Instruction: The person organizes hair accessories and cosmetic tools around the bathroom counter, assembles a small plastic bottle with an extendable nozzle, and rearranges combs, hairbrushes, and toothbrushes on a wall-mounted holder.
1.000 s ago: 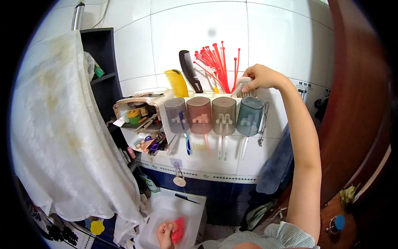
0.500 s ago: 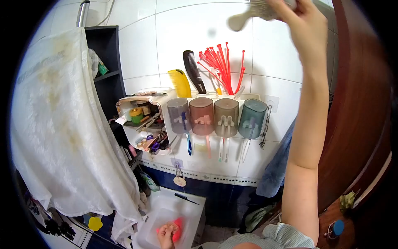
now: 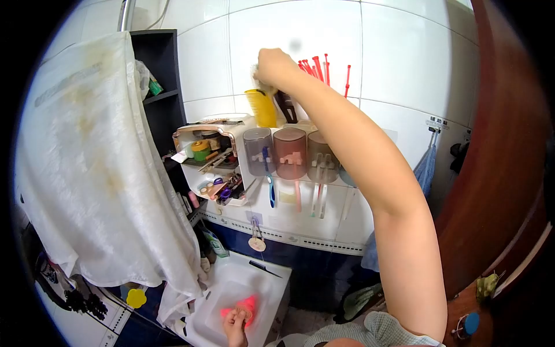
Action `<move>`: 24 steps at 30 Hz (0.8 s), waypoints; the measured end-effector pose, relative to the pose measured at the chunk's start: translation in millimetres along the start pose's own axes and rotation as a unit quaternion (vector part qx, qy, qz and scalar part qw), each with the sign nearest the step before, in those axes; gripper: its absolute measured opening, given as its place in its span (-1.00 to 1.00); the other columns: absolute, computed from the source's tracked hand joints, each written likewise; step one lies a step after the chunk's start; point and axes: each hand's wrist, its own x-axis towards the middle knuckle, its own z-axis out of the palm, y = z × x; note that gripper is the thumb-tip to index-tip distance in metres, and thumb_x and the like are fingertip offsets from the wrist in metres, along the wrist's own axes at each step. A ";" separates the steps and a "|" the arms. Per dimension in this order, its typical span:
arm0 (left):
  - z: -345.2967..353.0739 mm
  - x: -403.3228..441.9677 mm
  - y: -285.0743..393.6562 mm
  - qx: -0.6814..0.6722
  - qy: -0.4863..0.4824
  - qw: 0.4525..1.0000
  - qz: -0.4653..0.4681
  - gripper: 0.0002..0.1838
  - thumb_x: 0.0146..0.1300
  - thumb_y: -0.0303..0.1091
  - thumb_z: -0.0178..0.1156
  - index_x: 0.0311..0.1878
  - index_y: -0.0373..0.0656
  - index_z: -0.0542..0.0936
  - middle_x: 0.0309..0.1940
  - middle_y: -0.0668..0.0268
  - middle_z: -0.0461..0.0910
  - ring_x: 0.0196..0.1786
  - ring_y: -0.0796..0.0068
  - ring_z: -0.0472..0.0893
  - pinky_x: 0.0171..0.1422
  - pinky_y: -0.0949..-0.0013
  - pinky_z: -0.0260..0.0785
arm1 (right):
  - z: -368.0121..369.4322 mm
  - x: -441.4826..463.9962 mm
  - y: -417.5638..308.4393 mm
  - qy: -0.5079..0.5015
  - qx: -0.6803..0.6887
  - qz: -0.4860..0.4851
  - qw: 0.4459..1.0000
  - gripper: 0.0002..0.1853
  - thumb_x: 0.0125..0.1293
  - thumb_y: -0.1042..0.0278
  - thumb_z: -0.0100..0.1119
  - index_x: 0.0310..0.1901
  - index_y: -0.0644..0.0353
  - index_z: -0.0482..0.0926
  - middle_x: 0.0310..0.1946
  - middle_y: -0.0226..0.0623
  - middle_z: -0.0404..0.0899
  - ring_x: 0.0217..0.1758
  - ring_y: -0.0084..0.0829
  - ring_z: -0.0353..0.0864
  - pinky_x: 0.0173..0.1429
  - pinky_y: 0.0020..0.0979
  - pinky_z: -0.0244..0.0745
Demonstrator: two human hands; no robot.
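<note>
My right hand (image 3: 276, 68) is closed on a greyish hairbrush (image 3: 257, 74), mostly hidden and blurred, just above the yellow comb (image 3: 263, 109) and beside the black comb (image 3: 285, 107). Both combs stand upright at the shelf's back. My forearm crosses in front of red zip ties (image 3: 317, 67) and covers most of the teal cup. Low in the view, my left hand (image 3: 235, 327) pinches a small beige item (image 3: 240, 313), too small to identify, over a pink thing (image 3: 247, 305) in the white basin (image 3: 199, 312).
Grey (image 3: 258, 153), pink (image 3: 290, 154) and brown cups (image 3: 318, 162) hang above toothbrushes. A cluttered organizer (image 3: 245, 124) adjoins them. White cloth (image 3: 98, 173) hangs at left, beside a dark shelf (image 3: 167, 63). A black comb-like item (image 3: 265, 269) lies on the basin edge. Brown door (image 3: 497, 173) at right.
The right hand has taken the hairbrush from the shelf's right end, lifted it high, then brought it left and down beside the combs. My left hand stays low over the basin.
</note>
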 end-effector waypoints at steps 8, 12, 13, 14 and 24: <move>0.0 -10.2 8.4 -0.009 0.022 1.000 -0.007 -0.83 0.24 -0.22 0.22 -0.36 -0.07 0.50 -0.47 0.55 0.38 -0.36 0.68 0.32 -0.25 0.54 0.16 | 28.3 -16.7 -2.4 -0.058 -0.061 -0.015 0.996 -0.80 0.14 0.42 0.14 -0.22 0.27 0.66 -0.17 0.00 0.63 -0.09 -0.11 0.66 -0.06 -0.21 0.59; -1.1 -8.0 5.4 -0.035 0.015 0.999 -0.020 -0.85 0.23 -0.25 0.24 -0.36 -0.05 0.51 -0.48 0.57 0.38 -0.37 0.71 0.31 -0.28 0.57 0.14 | 30.7 -10.0 -2.4 -0.098 -0.078 -0.030 0.992 -0.76 0.19 0.28 0.15 -0.19 0.22 0.66 -0.15 -0.02 0.63 -0.07 -0.11 0.65 -0.03 -0.19 0.57; -1.5 -7.3 3.4 -0.042 0.013 0.999 -0.025 -0.86 0.22 -0.25 0.24 -0.35 -0.05 0.51 -0.48 0.57 0.38 -0.38 0.72 0.30 -0.29 0.58 0.13 | 25.9 -6.4 -3.0 -0.112 -0.084 -0.028 0.990 -0.74 0.20 0.24 0.15 -0.18 0.21 0.66 -0.14 -0.02 0.63 -0.06 -0.12 0.64 -0.02 -0.17 0.57; -2.2 -7.8 3.2 -0.042 0.013 0.999 -0.028 -0.86 0.22 -0.26 0.24 -0.35 -0.05 0.51 -0.48 0.57 0.38 -0.38 0.72 0.30 -0.29 0.58 0.13 | 18.1 0.0 -2.2 -0.117 -0.090 -0.046 0.988 -0.72 0.20 0.20 0.16 -0.17 0.22 0.65 -0.13 -0.01 0.62 -0.06 -0.11 0.64 0.01 -0.16 0.55; -10.1 13.0 -9.5 0.021 -0.036 0.999 -0.023 -0.85 0.25 -0.25 0.19 -0.34 -0.08 0.50 -0.50 0.54 0.36 -0.44 0.71 0.29 -0.34 0.56 0.13 | -154.4 -136.4 -42.3 -0.002 0.675 -0.202 0.710 -0.54 0.39 0.01 -0.08 0.05 0.29 0.42 -0.33 -0.13 0.54 -0.41 -0.37 0.58 -0.33 -0.48 0.55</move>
